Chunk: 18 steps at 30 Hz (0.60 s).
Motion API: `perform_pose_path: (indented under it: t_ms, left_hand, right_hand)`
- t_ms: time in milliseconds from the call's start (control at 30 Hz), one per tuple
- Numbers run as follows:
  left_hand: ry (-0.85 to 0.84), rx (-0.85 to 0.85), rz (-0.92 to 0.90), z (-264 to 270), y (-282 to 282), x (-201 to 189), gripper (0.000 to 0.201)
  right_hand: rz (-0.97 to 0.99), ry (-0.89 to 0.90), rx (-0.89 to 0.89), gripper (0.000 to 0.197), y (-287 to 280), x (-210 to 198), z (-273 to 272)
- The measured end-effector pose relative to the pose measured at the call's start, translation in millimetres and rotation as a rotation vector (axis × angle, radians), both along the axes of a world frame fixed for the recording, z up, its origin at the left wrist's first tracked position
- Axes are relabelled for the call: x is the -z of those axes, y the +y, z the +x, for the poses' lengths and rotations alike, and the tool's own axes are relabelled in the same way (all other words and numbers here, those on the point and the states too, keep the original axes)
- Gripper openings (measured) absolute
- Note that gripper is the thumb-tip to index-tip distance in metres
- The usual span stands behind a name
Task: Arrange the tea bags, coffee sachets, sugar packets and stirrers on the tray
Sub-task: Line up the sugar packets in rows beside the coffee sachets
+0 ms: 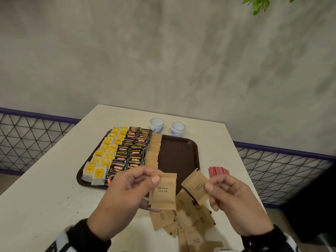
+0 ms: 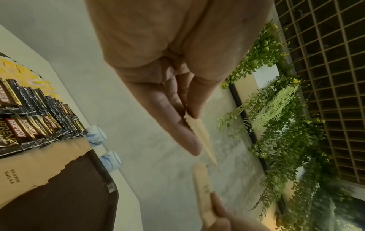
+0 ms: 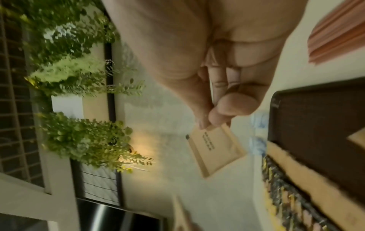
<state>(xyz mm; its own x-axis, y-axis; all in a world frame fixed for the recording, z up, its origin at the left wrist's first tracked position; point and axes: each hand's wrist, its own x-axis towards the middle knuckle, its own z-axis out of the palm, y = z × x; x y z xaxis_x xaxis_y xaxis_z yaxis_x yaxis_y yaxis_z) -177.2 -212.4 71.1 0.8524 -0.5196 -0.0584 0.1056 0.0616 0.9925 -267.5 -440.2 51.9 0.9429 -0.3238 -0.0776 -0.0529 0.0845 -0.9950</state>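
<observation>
A brown tray (image 1: 179,155) holds rows of yellow tea bags (image 1: 107,151), black coffee sachets (image 1: 132,150) and one column of brown sugar packets (image 1: 154,150). Its right half is bare. My left hand (image 1: 127,188) pinches a brown sugar packet (image 1: 163,191) upright above the tray's near edge. My right hand (image 1: 231,195) pinches another sugar packet (image 1: 196,186), tilted, just to the right; the right wrist view shows this packet (image 3: 215,150) between thumb and fingertips. A loose pile of sugar packets (image 1: 189,220) lies on the table below both hands. Red stirrers (image 1: 217,171) lie right of the tray.
Two small blue-and-white cups (image 1: 156,125) (image 1: 178,129) stand behind the tray. The white table (image 1: 45,188) ends at a wire fence (image 1: 283,171) on the right and left. A grey wall rises behind, with green plants (image 2: 276,109) hanging nearby.
</observation>
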Motion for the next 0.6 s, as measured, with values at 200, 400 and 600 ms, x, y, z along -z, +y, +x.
perform_pose_path:
  t_ms: [200,400,600]
  left_hand:
    - [-0.023,-0.044,-0.003,1.7,1.7,-0.9,0.010]
    - [-0.025,-0.050,0.018,5.6,4.9,0.1,0.010]
    - [0.038,-0.044,0.071,16.3,12.7,1.2,0.007]
  right_hand:
    - [0.141,-0.089,-0.062,0.056,16.8,-14.1,5.3]
    - [0.133,-0.055,-0.080,0.064,26.9,-16.2,14.9]
    - [-0.025,0.043,-0.041,0.025,21.7,-15.9,32.7]
